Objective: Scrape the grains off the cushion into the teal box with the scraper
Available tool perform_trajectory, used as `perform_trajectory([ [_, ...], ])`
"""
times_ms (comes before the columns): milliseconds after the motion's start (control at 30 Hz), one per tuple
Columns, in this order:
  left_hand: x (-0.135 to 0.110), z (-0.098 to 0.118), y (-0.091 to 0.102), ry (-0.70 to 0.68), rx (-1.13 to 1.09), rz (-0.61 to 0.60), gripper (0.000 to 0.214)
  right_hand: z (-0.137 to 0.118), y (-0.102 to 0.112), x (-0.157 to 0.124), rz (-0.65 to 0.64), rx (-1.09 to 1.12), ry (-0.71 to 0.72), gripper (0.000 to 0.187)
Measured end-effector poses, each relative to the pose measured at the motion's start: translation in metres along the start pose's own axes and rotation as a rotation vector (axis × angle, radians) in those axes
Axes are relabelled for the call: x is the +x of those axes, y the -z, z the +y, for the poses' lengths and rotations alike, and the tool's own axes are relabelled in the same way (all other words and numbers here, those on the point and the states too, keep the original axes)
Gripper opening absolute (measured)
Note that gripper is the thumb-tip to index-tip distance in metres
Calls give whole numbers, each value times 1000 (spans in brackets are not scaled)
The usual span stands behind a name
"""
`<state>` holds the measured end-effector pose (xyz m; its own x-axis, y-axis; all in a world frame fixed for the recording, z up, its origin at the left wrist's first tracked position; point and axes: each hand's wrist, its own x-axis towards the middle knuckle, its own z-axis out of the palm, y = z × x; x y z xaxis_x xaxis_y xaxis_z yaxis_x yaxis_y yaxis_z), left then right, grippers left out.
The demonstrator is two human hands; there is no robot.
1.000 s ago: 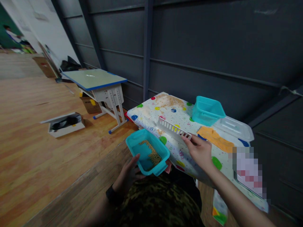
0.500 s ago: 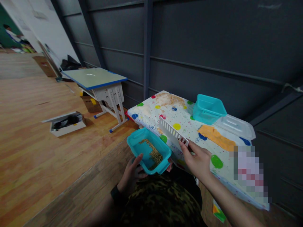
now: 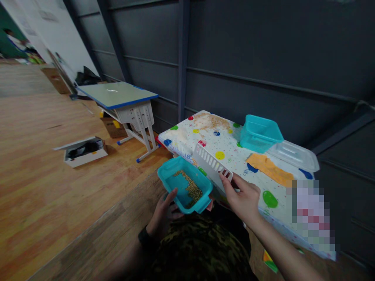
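Note:
My left hand (image 3: 164, 208) grips the near side of a teal plastic container (image 3: 172, 183), thumb over its rim. Inside lie round yellow-brown beans (image 3: 191, 187), gathered mostly along the right side. My right hand (image 3: 244, 195) pinches the near end of a white slotted plastic basket (image 3: 206, 160), tilted on its side just right of the container and above the table edge. The basket's inside is hidden from me. Tan grains (image 3: 215, 121) and white powder (image 3: 179, 135) lie scattered on the far left of the tablecloth (image 3: 225, 142).
Another teal container (image 3: 260, 136) stands at the back of the table beside a clear lid (image 3: 295, 156). An orange cloth (image 3: 269, 168) lies nearer, with a pixelated item (image 3: 312, 214) to its right. A school desk (image 3: 120, 95) and open white box (image 3: 86, 154) are to the left.
The white basket has turned so that more of its slotted side faces me. The teal container and my left hand stay almost where they were.

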<state>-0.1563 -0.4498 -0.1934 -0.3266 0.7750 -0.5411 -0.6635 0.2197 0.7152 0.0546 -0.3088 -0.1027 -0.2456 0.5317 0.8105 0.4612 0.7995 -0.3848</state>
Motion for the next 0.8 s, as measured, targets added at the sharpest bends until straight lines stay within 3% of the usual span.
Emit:
perform_trajectory([
  [333,-9,9,-2,10,15,-23,74,1,17,-3,82,-92,13,30],
  [567,-1,1,1,9,5,13,78,-14,36,-11,11,-96,19,36],
  [800,-4,5,-1,-12,8,-17,76,8,24,-7,116,-168,3,34],
])
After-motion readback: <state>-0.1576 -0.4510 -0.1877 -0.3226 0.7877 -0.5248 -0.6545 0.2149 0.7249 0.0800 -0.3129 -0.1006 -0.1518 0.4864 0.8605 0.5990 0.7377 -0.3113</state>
